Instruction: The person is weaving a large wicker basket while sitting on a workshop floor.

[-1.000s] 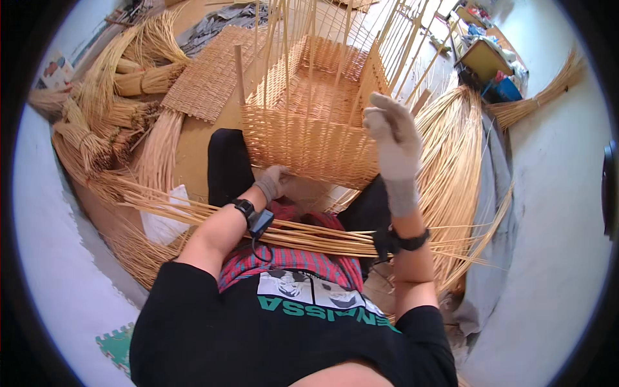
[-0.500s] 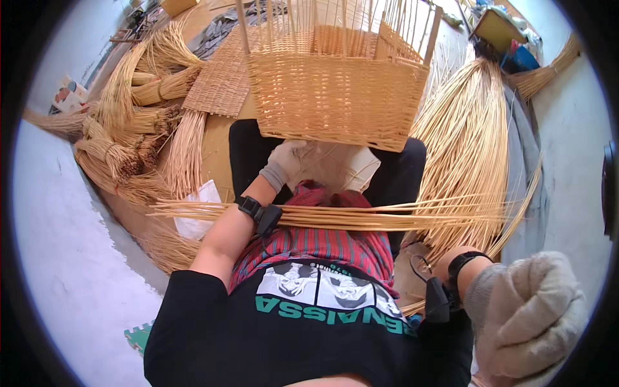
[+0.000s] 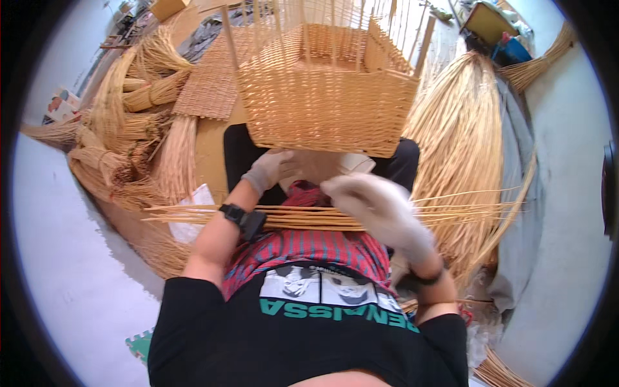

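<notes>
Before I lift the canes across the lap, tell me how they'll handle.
The canes should probably flex rather than flop, being long, thin and nearly straight. They may slide apart, since their ends spread unevenly. Each looks slender, so probably light.

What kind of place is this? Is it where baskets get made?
It looks like a basket-weaving workspace. There's an unfinished wicker basket with stakes sticking up, a big spread of long, pale rods on the right, and tied bundles heaped on the left.
</notes>
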`<action>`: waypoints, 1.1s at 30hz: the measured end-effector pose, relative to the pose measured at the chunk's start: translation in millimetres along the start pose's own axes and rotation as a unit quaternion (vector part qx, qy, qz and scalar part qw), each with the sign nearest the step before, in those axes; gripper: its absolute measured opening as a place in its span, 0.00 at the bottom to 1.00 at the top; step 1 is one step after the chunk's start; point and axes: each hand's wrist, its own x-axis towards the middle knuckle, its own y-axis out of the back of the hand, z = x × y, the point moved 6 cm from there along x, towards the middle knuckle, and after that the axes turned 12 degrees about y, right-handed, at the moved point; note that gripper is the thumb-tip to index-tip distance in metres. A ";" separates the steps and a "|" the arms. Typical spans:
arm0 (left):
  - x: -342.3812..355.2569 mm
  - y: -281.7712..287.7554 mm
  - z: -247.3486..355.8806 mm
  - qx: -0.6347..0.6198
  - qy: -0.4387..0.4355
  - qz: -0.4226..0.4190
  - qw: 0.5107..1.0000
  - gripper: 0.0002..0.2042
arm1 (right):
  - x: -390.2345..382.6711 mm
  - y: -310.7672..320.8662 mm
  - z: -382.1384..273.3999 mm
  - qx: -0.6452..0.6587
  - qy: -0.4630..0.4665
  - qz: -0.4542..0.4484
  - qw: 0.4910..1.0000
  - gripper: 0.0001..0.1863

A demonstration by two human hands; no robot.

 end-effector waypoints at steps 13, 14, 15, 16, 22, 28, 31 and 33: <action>1.1 16.3 -1.3 -0.015 0.027 0.091 0.995 0.23 | 17.0 -64.2 163.7 -0.043 -0.275 0.308 0.909 0.36; 6.3 12.3 -7.0 -0.081 0.045 0.069 0.993 0.24 | 23.6 -63.2 170.7 -0.032 -0.271 0.293 0.916 0.40; 11.4 6.0 -6.0 -0.064 0.016 0.052 0.996 0.23 | 25.8 -62.7 176.4 -0.032 -0.302 0.294 0.906 0.40; 18.6 -0.4 -6.0 -0.088 0.000 0.039 0.995 0.22 | 28.4 -63.6 182.8 -0.009 -0.324 0.284 0.902 0.41; 41.1 -5.5 -9.7 -0.240 -0.051 0.065 0.967 0.18 | 35.8 -64.7 175.3 -0.005 -0.288 0.307 0.907 0.43; 58.6 10.2 -14.5 -0.225 -0.036 0.014 0.974 0.15 | 41.4 -76.4 174.5 -0.060 -0.340 0.319 0.883 0.40; 69.3 12.4 -10.0 -0.098 -0.079 -0.007 0.992 0.15 | 41.2 -71.2 177.6 -0.073 -0.349 0.322 0.877 0.40; 68.8 9.4 -1.4 0.023 -0.146 -0.018 0.989 0.15 | 37.6 -67.9 176.0 -0.040 -0.355 0.284 0.890 0.41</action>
